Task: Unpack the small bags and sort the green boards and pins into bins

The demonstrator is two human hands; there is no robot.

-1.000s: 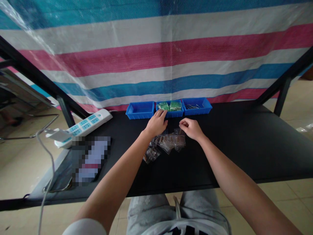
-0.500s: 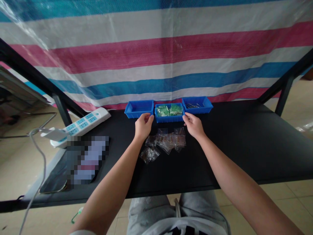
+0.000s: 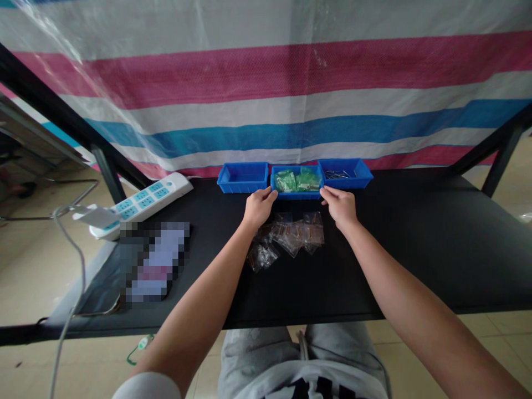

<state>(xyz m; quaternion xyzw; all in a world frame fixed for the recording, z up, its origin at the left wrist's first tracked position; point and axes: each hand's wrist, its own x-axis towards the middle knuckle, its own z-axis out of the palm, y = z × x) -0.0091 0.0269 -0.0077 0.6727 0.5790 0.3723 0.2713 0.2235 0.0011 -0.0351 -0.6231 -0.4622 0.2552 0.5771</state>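
We see the left hand (image 3: 259,208) and the right hand (image 3: 339,208) holding the middle bin (image 3: 297,195) by its near corners, in a narrow pinch; some fingertips are hidden from us. This bin stands close to the table's (image 3: 415,249) far edge. The contents of its green packs (image 3: 286,180) are hard to make out. Nearer to the front edge, clear bags (image 3: 296,235) overlap, so we cannot count them. Toward the left edge, one thing (image 3: 157,263) is blurred.
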